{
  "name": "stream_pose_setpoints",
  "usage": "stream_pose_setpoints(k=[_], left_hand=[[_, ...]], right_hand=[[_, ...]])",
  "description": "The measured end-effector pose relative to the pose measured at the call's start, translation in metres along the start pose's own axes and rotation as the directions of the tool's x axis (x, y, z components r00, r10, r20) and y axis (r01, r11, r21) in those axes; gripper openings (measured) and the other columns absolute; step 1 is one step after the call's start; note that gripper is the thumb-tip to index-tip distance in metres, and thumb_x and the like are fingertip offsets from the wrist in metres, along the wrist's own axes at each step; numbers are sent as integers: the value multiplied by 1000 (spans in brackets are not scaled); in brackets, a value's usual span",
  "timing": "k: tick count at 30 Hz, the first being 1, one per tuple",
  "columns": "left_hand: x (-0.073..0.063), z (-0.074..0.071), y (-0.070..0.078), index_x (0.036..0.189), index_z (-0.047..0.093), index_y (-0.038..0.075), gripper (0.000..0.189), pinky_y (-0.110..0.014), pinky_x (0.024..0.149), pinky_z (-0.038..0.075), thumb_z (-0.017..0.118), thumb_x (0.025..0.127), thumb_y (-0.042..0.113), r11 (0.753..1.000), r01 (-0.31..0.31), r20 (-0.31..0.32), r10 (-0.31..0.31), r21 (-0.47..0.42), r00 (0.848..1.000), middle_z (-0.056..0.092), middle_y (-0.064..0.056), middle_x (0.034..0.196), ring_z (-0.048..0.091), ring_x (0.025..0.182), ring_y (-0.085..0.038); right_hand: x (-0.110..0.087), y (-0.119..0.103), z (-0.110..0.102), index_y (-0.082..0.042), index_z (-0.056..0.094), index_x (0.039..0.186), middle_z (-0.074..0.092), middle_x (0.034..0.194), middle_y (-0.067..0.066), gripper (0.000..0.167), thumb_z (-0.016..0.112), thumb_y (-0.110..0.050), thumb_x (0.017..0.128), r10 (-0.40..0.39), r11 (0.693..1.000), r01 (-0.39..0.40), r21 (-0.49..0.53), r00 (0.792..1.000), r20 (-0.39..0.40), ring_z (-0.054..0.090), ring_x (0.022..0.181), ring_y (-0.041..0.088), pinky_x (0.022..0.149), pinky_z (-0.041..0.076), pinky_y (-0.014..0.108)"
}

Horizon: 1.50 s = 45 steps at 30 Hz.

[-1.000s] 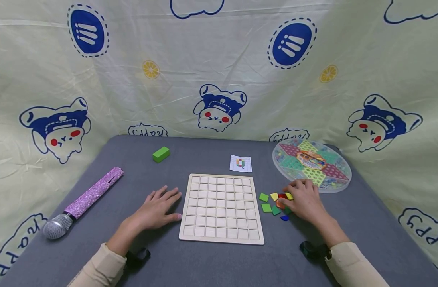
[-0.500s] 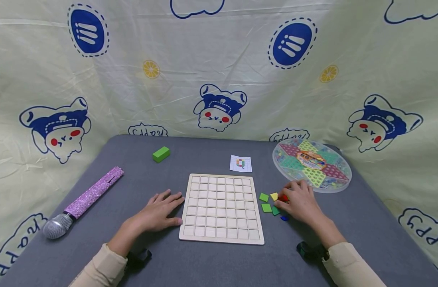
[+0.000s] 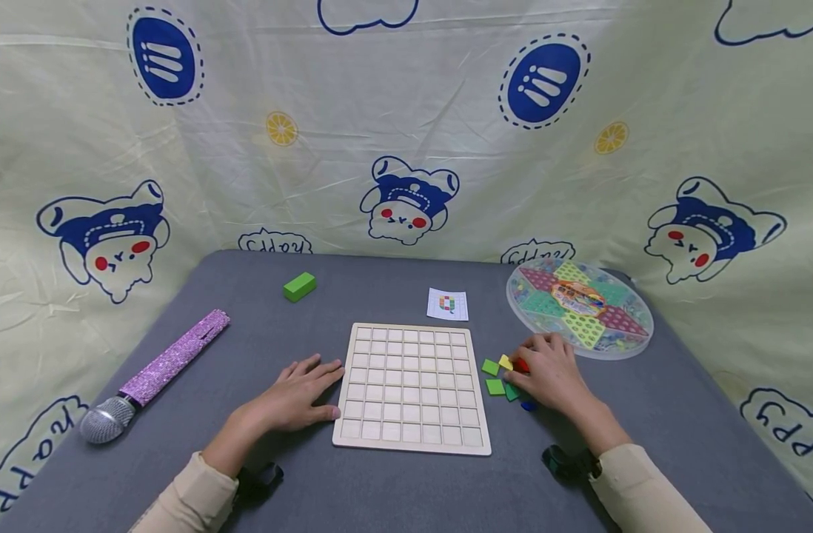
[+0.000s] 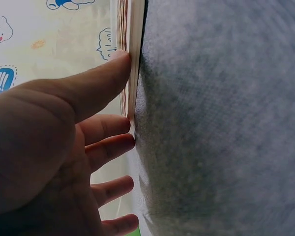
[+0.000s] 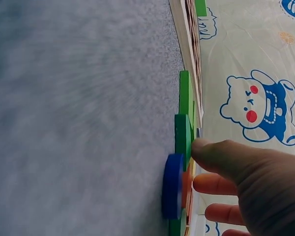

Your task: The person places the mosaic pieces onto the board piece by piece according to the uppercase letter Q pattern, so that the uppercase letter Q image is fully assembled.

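A pale wooden grid board [image 3: 409,389] lies flat on the table. My left hand [image 3: 286,396] rests at its left edge, fingers spread, thumb and fingertips touching the rim. Right of the board is a small group of coloured pieces: light green squares [image 3: 494,387], a yellow piece [image 3: 505,362], a red piece [image 3: 521,366], a darker green piece [image 3: 511,392] and a blue piece [image 3: 528,406]. Over the group lies my right hand [image 3: 549,370], thumb and fingertips touching pieces and hiding some. In the right wrist view, an orange piece [image 5: 186,189] shows behind the blue one.
Behind the board lies a printed card [image 3: 447,304]. A round clear case [image 3: 620,344] with a patterned lid sits at the back right. A green block [image 3: 300,286] stands at the back left, and a glittery purple microphone [image 3: 173,355] lies along the left side.
My right hand has slid left over the pieces, and the red and yellow pieces have shifted slightly left. My left hand has moved a little right, up to the board's edge.
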<state>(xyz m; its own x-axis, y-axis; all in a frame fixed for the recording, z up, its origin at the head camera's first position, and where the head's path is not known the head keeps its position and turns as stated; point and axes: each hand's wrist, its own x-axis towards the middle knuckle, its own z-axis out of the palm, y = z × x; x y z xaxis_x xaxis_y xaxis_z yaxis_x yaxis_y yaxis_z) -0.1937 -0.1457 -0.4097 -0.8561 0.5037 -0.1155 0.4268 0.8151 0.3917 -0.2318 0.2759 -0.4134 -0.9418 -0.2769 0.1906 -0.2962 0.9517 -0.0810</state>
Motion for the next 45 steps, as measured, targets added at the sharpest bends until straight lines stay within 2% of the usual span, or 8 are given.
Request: stream_pose_setpoints(k=[8,20,30,37,45], left_hand=[[-1,-1,1,146,36,11,67,-64,111,14,60,91,38,1000,2,5,-2,2,1000,32,-7,154,17,145,-39],[-1,-1,1,146,35,10,68,-65,111,13,60,91,39,1000,-2,16,2,-12,1000,32,-8,154,17,144,-40],[-1,0,0,147,34,11,67,-65,111,13,59,91,38,1000,-11,16,11,-9,1000,31,-8,154,16,145,-40],[-2,-3,1,147,35,10,67,-65,111,13,59,91,38,1000,-10,11,10,-10,1000,32,-9,154,16,144,-40],[-1,-2,1,147,34,10,67,-65,111,13,59,91,38,1000,1,20,-1,-10,1000,31,-7,155,16,145,-39]], right_hand=[[8,-3,4,-12,71,103,57,113,16,28,71,-33,84,-3,1000,3,-5,1000,-16,38,114,42,93,27,63],[28,-2,9,-16,72,100,57,113,16,19,68,-26,85,60,998,-60,11,997,50,37,114,42,90,29,61],[31,0,6,-14,70,90,56,107,17,13,70,-26,83,115,991,-116,-65,993,-11,37,112,44,91,29,62],[28,-2,6,-13,70,84,56,105,17,25,72,-38,81,134,989,-133,-61,991,19,37,111,44,92,28,62],[30,-7,7,-11,70,81,56,104,18,34,71,-45,80,191,980,-188,-63,981,39,37,109,43,93,28,62]])
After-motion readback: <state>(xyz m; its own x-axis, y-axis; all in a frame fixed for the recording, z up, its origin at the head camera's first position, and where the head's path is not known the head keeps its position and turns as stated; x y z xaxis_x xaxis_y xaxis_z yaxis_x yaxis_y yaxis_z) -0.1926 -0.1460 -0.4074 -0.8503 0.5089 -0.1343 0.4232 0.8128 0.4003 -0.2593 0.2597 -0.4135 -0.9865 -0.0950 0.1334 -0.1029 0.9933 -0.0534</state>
